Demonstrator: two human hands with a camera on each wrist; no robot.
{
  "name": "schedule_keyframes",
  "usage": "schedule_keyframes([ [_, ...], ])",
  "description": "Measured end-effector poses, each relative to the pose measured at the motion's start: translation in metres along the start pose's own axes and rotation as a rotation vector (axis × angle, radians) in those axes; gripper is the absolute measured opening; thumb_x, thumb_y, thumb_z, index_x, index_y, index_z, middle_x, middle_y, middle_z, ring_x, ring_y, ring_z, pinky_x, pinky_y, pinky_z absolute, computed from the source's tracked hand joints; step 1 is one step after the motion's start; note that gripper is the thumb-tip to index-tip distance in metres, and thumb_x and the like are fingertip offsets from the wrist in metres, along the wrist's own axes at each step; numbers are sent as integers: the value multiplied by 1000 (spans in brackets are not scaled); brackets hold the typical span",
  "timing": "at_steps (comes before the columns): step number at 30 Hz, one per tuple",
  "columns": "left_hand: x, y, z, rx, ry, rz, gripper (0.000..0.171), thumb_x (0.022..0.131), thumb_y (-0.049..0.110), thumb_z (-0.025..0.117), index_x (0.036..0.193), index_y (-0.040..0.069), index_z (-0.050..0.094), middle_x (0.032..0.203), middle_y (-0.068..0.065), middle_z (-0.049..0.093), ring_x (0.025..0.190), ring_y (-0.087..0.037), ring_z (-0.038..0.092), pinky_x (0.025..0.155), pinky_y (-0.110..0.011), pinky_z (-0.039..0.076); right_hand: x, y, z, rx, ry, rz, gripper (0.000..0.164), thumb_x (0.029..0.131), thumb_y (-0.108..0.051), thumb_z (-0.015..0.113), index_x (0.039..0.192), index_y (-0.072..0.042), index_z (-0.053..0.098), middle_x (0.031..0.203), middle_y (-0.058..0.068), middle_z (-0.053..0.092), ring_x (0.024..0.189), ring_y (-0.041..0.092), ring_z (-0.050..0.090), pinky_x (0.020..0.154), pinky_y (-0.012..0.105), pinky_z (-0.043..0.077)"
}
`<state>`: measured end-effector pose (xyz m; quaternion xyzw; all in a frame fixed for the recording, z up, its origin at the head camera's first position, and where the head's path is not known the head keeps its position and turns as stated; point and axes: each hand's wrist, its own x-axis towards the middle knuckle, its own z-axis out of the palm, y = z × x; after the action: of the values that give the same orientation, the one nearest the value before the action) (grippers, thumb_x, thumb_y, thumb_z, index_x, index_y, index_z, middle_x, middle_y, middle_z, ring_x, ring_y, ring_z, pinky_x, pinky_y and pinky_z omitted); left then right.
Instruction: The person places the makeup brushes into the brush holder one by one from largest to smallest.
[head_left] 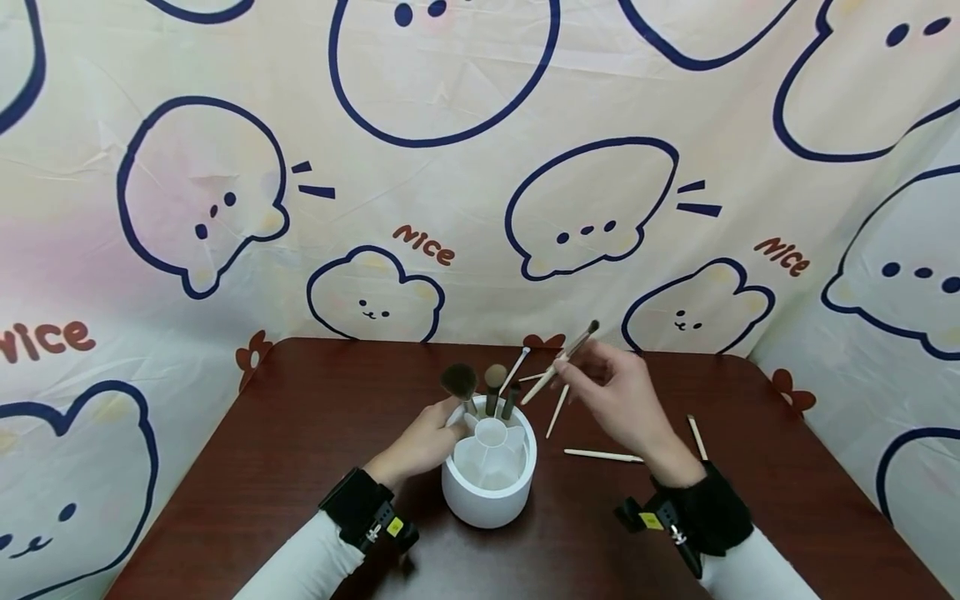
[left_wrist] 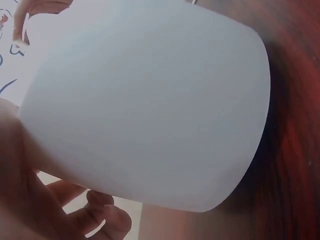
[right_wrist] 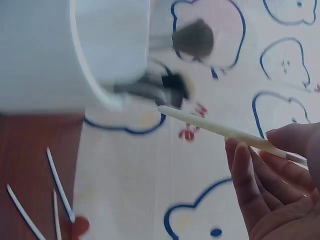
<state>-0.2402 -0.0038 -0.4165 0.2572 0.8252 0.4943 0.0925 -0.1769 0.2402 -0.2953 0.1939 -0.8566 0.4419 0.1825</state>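
Note:
A white round brush holder with petal-shaped compartments stands on the table, several makeup brushes upright at its back. One is a large dark fan-shaped brush; beside it is a brush with a tan-tipped head. My left hand grips the holder's left rim, the thumb over the edge. In my right hand, thumb and fingers pinch a thin makeup brush near its ferrule. Its small dark head points up and away, and the pale handle end slopes down, just above and right of the holder.
On the dark wooden table, a pale-handled brush lies right of the holder. Another brush lies beyond the right wrist, and several thin ones lie behind the holder. A cartoon-printed cloth hangs behind the table.

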Motion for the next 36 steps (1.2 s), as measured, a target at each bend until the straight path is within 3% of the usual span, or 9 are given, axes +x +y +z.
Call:
schedule_keyframes([
  [4, -3, 1, 1, 9, 8, -21, 52, 92, 11, 45, 143, 13, 34, 133, -9, 48, 115, -17, 44, 95, -46, 39, -8, 17, 21, -18, -25, 24, 10, 92, -18, 60, 96, -10, 66, 77, 1, 66, 63, 12, 58, 52, 29, 48],
  [10, -7, 1, 1, -9, 7, -47, 56, 92, 13, 46, 145, 13, 30, 138, -11, 43, 120, -19, 40, 97, -48, 36, -16, 51, 48, -26, -68, 51, 8, 90, -25, 62, 91, -19, 68, 83, -6, 64, 61, 12, 55, 50, 29, 48],
  [16, -7, 3, -2, -69, 25, -13, 59, 89, 8, 47, 145, 17, 31, 140, -7, 40, 121, -17, 37, 99, -48, 33, -18, 60, 64, -76, -79, -12, 6, 89, -20, 64, 86, -21, 69, 89, -10, 59, 72, 11, 52, 57, 30, 46],
  [19, -6, 4, -3, -105, 18, 1, 58, 88, 6, 48, 143, 15, 33, 139, -4, 40, 121, -16, 36, 100, -47, 31, -19, 61, 66, -89, -76, 1, 6, 89, -20, 64, 85, -22, 68, 89, -9, 57, 71, 11, 50, 56, 30, 45],
  [23, -5, 4, -5, -124, -3, -3, 54, 88, 7, 49, 140, 9, 36, 137, -5, 41, 117, -17, 38, 99, -47, 32, -24, 60, 59, -117, -95, 44, 4, 89, -25, 64, 92, -23, 66, 87, -8, 57, 72, 11, 50, 56, 30, 45],
  [29, -5, 4, -8, -97, -9, -20, 55, 86, 7, 53, 139, 12, 37, 141, -7, 38, 124, -18, 32, 103, -52, 25, -33, 65, 29, -172, -158, 73, 23, 87, -23, 67, 109, -19, 61, 90, -4, 60, 75, 11, 54, 61, 32, 49],
  [32, -6, 5, -8, -85, -6, -15, 57, 84, 4, 54, 138, 10, 37, 140, -9, 38, 124, -20, 32, 103, -53, 26, -39, 77, 14, -258, -167, 108, 24, 87, -22, 67, 109, -16, 61, 83, -6, 60, 69, 11, 53, 58, 30, 48],
  [36, -7, 7, -7, -86, -14, -13, 56, 82, 3, 55, 136, 7, 38, 139, -12, 40, 121, -22, 36, 102, -52, 26, -56, 103, -2, -392, -215, 233, 25, 88, -22, 64, 109, -9, 61, 79, -4, 60, 65, 11, 52, 54, 30, 45],
])
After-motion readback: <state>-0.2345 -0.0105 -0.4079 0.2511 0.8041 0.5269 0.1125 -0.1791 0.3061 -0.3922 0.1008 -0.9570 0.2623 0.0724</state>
